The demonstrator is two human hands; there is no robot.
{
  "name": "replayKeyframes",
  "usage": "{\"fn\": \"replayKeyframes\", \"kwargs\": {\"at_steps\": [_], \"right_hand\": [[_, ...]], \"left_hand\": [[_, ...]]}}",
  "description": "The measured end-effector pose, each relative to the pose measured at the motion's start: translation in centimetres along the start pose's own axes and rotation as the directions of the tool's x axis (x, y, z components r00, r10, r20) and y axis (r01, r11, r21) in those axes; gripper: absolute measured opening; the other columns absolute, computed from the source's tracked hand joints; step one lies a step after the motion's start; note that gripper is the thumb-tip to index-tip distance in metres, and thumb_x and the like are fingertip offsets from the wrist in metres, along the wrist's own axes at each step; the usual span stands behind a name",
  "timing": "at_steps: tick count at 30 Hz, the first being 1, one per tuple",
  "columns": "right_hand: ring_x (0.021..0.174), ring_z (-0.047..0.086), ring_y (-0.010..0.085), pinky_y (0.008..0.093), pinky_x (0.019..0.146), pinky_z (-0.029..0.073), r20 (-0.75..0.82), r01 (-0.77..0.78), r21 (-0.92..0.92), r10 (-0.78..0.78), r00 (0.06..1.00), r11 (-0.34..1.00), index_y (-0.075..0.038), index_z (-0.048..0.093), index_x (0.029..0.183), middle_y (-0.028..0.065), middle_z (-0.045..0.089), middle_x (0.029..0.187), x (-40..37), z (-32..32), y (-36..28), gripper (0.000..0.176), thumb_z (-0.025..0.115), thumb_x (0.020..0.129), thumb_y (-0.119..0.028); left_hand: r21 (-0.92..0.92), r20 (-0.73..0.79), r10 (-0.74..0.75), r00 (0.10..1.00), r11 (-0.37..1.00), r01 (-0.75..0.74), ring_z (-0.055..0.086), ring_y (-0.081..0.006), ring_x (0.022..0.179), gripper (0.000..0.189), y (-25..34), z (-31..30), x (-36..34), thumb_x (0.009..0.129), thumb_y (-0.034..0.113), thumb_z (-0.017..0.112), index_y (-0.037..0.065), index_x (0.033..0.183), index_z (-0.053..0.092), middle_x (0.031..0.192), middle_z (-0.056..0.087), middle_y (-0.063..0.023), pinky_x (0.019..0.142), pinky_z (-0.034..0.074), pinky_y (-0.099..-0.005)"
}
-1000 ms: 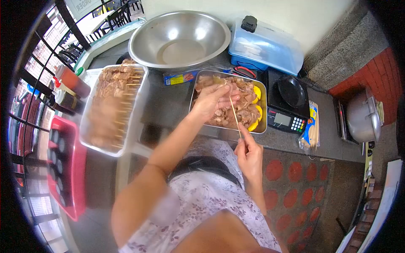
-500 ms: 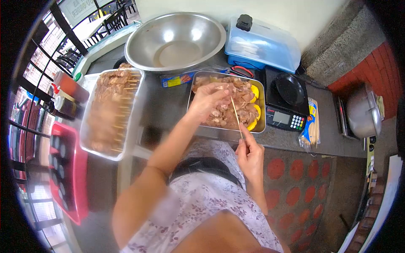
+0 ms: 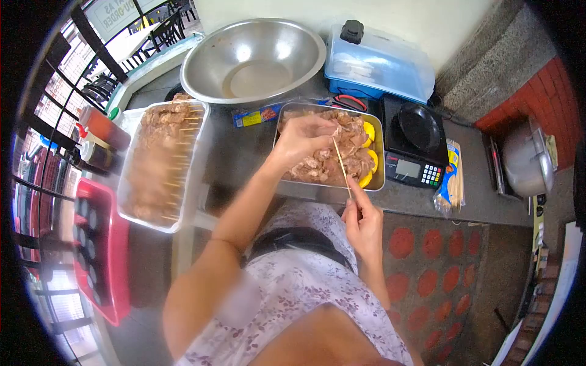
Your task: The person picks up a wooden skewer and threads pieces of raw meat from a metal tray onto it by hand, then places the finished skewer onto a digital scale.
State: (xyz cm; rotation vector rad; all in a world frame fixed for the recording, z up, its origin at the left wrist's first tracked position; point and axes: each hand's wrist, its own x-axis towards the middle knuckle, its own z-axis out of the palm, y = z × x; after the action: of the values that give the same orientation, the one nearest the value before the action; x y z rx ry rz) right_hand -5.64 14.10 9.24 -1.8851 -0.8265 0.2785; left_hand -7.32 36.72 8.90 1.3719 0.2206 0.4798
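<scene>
In the head view, the right hand (image 3: 365,227) is gripping a thin, pale wooden skewer (image 3: 341,163) near its lower end, fingers curled closed. The left hand (image 3: 299,143), fingertips drawn together, is pinching a small pinkish piece of raw meat (image 3: 336,132) at the skewer's upper tip, above a rectangular silver metal tray (image 3: 383,161) that is holding more raw meat (image 3: 317,169).

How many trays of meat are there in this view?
2. A white tray of skewered meat lies to the person's left; a metal tray of loose meat sits beneath the left hand. Any stacked underneath would be hidden.
</scene>
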Motion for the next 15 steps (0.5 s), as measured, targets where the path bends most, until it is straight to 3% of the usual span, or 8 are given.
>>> {"fn": "replayKeyframes", "kwargs": {"at_steps": [3, 5, 8, 10, 15], "right_hand": [[0.048, 0.05, 0.0216, 0.0328, 0.05, 0.043, -0.012, 0.011, 0.0, -0.011, 1.0, 1.0, -0.011, 0.055, 0.127, 0.0181, 0.051, 0.059, 0.3, 0.3, 0.5, 0.042, 0.051, 0.086, -0.002], [0.051, 0.047, 0.0052, 0.0225, 0.049, 0.041, -0.039, 0.063, -0.018, -0.064, 0.997, 0.998, -0.007, 0.056, 0.127, 0.0005, 0.05, 0.055, 0.4, 0.4, 1.0, 0.042, 0.049, 0.086, 0.004], [0.051, 0.047, 0.0049, 0.0223, 0.049, 0.041, -0.037, 0.062, -0.011, -0.062, 0.997, 0.998, -0.006, 0.056, 0.126, 0.0003, 0.05, 0.055, 0.4, 0.4, 1.1, 0.041, 0.048, 0.087, 0.003], [0.051, 0.047, 0.0048, 0.0222, 0.049, 0.041, -0.034, 0.048, -0.004, -0.048, 0.998, 0.999, -0.006, 0.056, 0.126, 0.0001, 0.05, 0.055, 0.4, 0.4, 1.0, 0.041, 0.048, 0.087, 0.003], [0.051, 0.047, 0.0048, 0.0222, 0.049, 0.04, -0.034, 0.026, 0.032, -0.025, 0.999, 0.999, -0.006, 0.056, 0.126, -0.0002, 0.05, 0.055, 0.4, 0.5, 1.2, 0.04, 0.048, 0.088, 0.003]], "left_hand": [[0.003, 0.046, -0.022, 0.999, 1.0, 0.022, 0.063, -0.0157, 0.091, 0.032, 0.8, 0.2, -0.2, 0.079, 0.0, 0.065, -0.006, 0.111, 0.06, 0.107, 0.065, -0.0127, 0.075, 0.052, -0.026], [0.01, 0.059, -0.056, 0.997, 0.998, 0.056, 0.062, -0.0147, 0.093, 0.034, 1.1, 0.1, -0.2, 0.081, 0.002, 0.064, -0.006, 0.114, 0.058, 0.107, 0.065, -0.0121, 0.077, 0.052, -0.0258], [-0.036, 0.056, -0.086, 0.995, 0.995, 0.088, 0.062, -0.0166, 0.096, 0.033, 0.6, -0.3, 0.0, 0.085, 0.005, 0.06, -0.007, 0.116, 0.057, 0.11, 0.064, -0.0134, 0.079, 0.053, -0.028], [-0.07, 0.046, -0.053, 0.998, 0.996, 0.057, 0.065, -0.0181, 0.085, 0.032, 0.1, -0.5, 0.1, 0.089, 0.009, 0.058, -0.006, 0.117, 0.057, 0.107, 0.065, -0.0132, 0.071, 0.055, -0.027], [-0.158, 0.018, -0.13, 0.991, 0.979, 0.131, 0.065, -0.0172, 0.084, 0.033, 0.4, -0.5, 0.0, 0.088, 0.01, 0.059, -0.005, 0.117, 0.057, 0.107, 0.065, -0.0125, 0.072, 0.055, -0.0273]]}}
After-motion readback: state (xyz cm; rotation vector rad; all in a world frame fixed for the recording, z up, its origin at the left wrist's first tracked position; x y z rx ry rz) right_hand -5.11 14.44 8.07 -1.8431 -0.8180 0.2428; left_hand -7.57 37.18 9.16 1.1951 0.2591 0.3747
